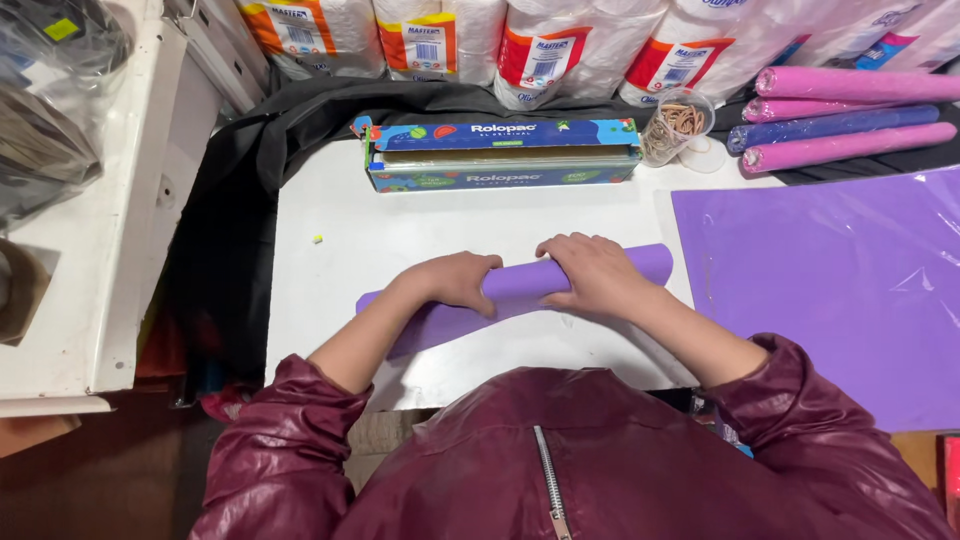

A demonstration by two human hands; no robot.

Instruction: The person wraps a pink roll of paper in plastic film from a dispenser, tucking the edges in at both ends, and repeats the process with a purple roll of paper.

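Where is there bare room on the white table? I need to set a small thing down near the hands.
Bare white table lies between the film box and the purple roll, and left of the left hand. The right is taken by the flat purple sheet. The back right corner is crowded: a cup of rubber bands and finished rolls.

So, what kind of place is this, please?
Probably a small stationery or craft-supply shop counter. Both hands, left hand and right hand, roll a purple sheet; finished pink and blue rolls lie nearby, with a cup of rubber bands and a cling-film box.
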